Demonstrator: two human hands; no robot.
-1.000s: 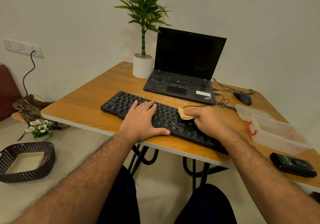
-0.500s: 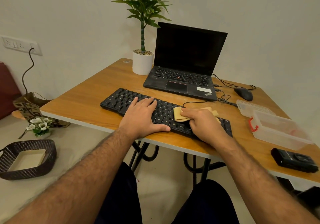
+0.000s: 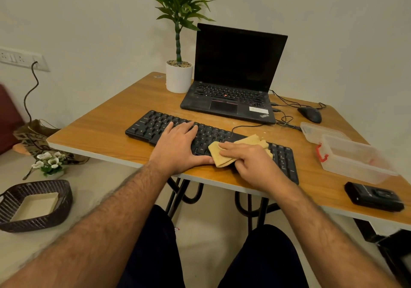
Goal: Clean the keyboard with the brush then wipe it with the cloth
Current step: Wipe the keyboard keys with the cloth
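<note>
- Keyboard: black, at frame centre on the wooden surface, slanting from centre left down to lower right; black cable curling off its far edge.
- Cloth: tan, folded, on the keyboard's middle right, one corner hanging over the near edge.
- Left hand: flat on the keyboard's left half, fingers straight and close together, thumb along the near edge with its tip touching the cloth; holding nothing.
- Right hand: pressing the cloth onto the keys, forefinger stretched across it, other fingers curled round the cloth's right side.
- Brush: not made out anywhere in frame.
- Laptop: black, open, screen dark, upper centre, beyond the keyboard.
- Plant: green, in a white pot, just left of the laptop.
- Mouse: black, wired, right of the laptop.
- Box: clear plastic, red clasp, right of frame; clear lid just beyond it.
- Case: black, flat, lower right of the surface, near its edge.
- Basket: dark woven, lower left, on the floor.
- Flowers: white, small bunch, left of frame, above the basket.
- Socket: on the wall, upper left, cable hanging from it.
</note>
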